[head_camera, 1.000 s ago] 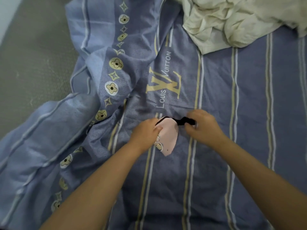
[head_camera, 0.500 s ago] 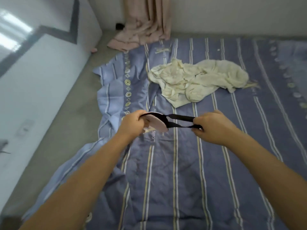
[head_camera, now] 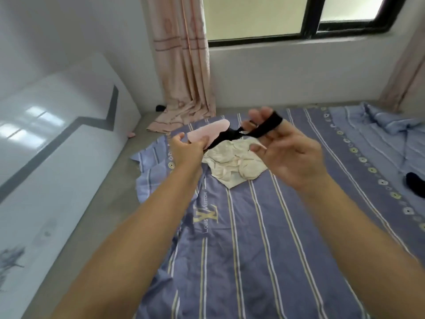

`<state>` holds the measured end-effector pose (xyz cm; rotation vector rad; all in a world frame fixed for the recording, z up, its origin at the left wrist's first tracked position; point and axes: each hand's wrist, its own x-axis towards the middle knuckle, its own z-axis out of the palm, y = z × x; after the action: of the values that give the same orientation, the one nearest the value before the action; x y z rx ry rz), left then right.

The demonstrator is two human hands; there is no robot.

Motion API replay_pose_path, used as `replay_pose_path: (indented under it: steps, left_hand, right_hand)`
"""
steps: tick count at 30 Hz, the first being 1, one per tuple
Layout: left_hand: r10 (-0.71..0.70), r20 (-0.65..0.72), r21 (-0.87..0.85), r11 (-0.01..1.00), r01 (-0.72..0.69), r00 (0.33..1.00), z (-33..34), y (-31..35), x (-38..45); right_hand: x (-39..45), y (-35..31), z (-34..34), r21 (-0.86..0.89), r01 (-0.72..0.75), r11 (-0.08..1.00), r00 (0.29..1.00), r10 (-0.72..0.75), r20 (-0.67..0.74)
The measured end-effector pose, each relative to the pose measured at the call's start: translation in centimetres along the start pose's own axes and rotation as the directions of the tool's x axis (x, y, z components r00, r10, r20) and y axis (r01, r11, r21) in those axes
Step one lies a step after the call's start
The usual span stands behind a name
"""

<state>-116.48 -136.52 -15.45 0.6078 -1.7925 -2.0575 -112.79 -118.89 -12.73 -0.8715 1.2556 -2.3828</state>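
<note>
A pink eye mask (head_camera: 207,132) with a black elastic strap (head_camera: 269,126) is held up in the air above the bed. My left hand (head_camera: 186,150) pinches the pink pad at its lower edge between thumb and fingers. My right hand (head_camera: 289,153) is palm toward me with its fingers spread and mostly straight. The strap's loop runs over its fingertips and is stretched taut between the two hands.
Below lies a blue striped bedsheet (head_camera: 253,238) with a crumpled cream cloth (head_camera: 232,164) on it. A bunched blue cover (head_camera: 379,125) and a black item (head_camera: 414,183) lie at the right. A pink curtain (head_camera: 184,65) hangs ahead, and a white glossy panel (head_camera: 46,157) stands at the left.
Both hands lifted the mask off the sheet and raised it as my view tilted up. My right hand went from gripping the strap to spreading its fingers inside the loop.
</note>
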Motion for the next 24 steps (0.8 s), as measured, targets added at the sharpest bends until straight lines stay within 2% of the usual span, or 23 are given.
replay_pose_path:
  steps: [1,2,3,4,5,6,7,8,9,10,11,12,13,14,16,18,21,24]
  left_hand:
    - [-0.022,0.007,-0.119,0.993,0.023,1.000,0.6,0.2,-0.8]
    - [-0.026,0.029,-0.214,0.976,0.032,0.999,1.2,0.3,-1.4]
    - [-0.010,0.049,-0.270,0.963,0.023,0.999,1.6,0.4,-2.0]
    - [0.024,0.070,-0.295,0.956,-0.002,0.997,1.9,0.6,-2.5]
    - [0.064,0.093,-0.299,0.954,-0.034,0.994,2.2,0.9,-3.0]
    - [0.106,0.114,-0.294,0.953,-0.068,0.988,2.4,1.1,-3.1]
    - [0.141,0.132,-0.298,0.950,-0.097,0.981,2.4,1.4,-3.2]
    - [0.157,0.146,-0.301,0.948,-0.107,0.977,2.3,1.7,-3.2]
    - [0.164,0.165,-0.310,0.945,-0.107,0.973,2.2,1.9,-3.1]
    - [0.180,0.180,-0.299,0.947,-0.120,0.967,2.0,1.9,-3.0]
    - [0.202,0.182,-0.254,0.955,-0.153,0.962,1.8,1.8,-3.0]
    - [0.226,0.178,-0.180,0.964,-0.194,0.958,1.6,1.7,-3.1]
    - [0.253,0.186,-0.112,0.965,-0.235,0.949,1.5,1.3,-3.3]
    - [0.297,0.218,-0.067,0.955,-0.289,0.930,1.5,1.1,-3.7]
    - [0.383,0.331,-0.032,0.918,-0.396,0.862,1.6,0.6,-4.7]
    - [0.403,0.430,-0.023,0.899,-0.436,0.808,1.5,0.5,-5.3]
    - [0.324,0.545,-0.079,0.938,-0.337,0.773,0.9,0.6,-5.4]
    - [0.208,0.658,-0.135,0.978,-0.158,0.724,0.1,0.6,-5.0]
  right_hand:
    - [0.6,-0.1,-0.7,0.060,0.119,0.991,0.977,-0.107,-0.183]
    - [1.2,-0.1,-1.5,-0.008,0.186,0.983,0.913,-0.176,-0.368]
    - [1.6,0.0,-1.9,-0.168,0.138,0.976,0.832,-0.207,-0.515]
    - [1.9,0.2,-2.4,-0.381,-0.025,0.924,0.744,-0.237,-0.624]
    - [2.0,0.7,-2.8,-0.571,-0.251,0.782,0.685,-0.273,-0.676]
    - [1.9,1.4,-3.5,-0.703,-0.471,0.533,0.689,-0.276,-0.670]
    - [1.7,2.0,-3.8,-0.759,-0.605,0.238,0.735,-0.198,-0.648]
    - [1.4,2.3,-3.5,-0.779,-0.626,0.032,0.776,-0.066,-0.627]
    - [1.1,2.2,-3.2,-0.796,-0.606,-0.014,0.793,0.070,-0.605]
    - [0.9,2.0,-3.0,-0.804,-0.588,0.088,0.803,0.185,-0.567]
    - [0.9,1.7,-2.7,-0.751,-0.585,0.306,0.811,0.250,-0.530]
    - [0.9,1.5,-2.6,-0.647,-0.551,0.527,0.828,0.246,-0.504]
    - [0.8,1.5,-2.4,-0.557,-0.485,0.674,0.843,0.193,-0.502]
    - [0.9,1.4,-2.3,-0.500,-0.422,0.756,0.843,0.125,-0.523]
    - [1.1,1.5,-1.6,-0.403,-0.332,0.853,0.827,0.058,-0.559]
    - [1.2,1.8,-1.2,-0.286,-0.279,0.917,0.804,0.060,-0.592]
    - [1.1,2.1,-0.9,-0.117,-0.144,0.983,0.818,0.051,-0.572]
    - [0.8,2.3,-0.7,-0.074,-0.056,0.996,0.870,0.012,-0.493]
